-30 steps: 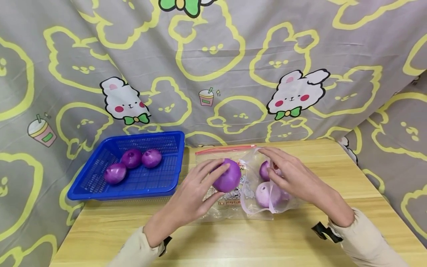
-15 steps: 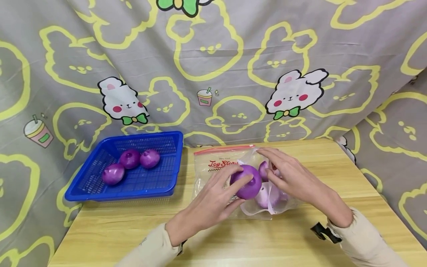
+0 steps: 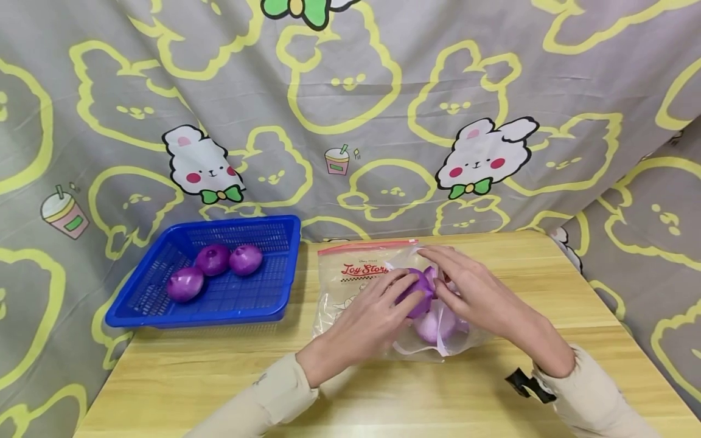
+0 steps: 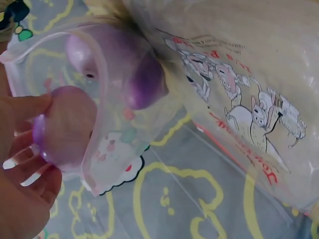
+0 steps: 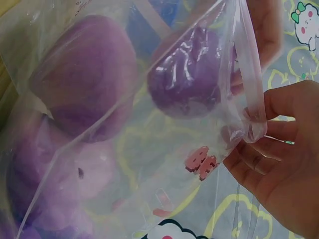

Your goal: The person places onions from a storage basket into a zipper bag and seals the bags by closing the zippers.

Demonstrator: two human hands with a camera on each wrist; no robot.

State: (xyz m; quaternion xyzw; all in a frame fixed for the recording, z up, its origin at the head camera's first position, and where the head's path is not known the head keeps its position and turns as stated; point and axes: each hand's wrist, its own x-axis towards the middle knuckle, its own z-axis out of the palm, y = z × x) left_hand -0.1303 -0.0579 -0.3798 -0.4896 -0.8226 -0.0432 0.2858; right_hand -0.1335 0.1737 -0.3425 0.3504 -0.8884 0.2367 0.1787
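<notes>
My left hand (image 3: 378, 313) grips a purple onion (image 4: 67, 127) at the mouth of a clear zip bag (image 4: 94, 172). In the right wrist view that onion (image 5: 187, 74) shows through the plastic. My right hand (image 3: 482, 289) pinches the bag's rim (image 5: 254, 117) between thumb and fingers, and the mouth gapes. Inside the bag lie several more onions (image 5: 89, 74), one of them paler (image 3: 435, 325). Under the left hand is a flat bag (image 3: 350, 277) with a red zip and printed cartoon figures.
A blue plastic basket (image 3: 246, 310) stands at the left of the wooden table (image 3: 219, 383), with three purple onions (image 3: 186, 284) in it. Behind the table hangs a grey cartoon-print curtain (image 3: 383, 182).
My left hand has carried the onion rightward, from above the flat bag to the mouth of the clear bag. The right hand keeps its hold on the rim.
</notes>
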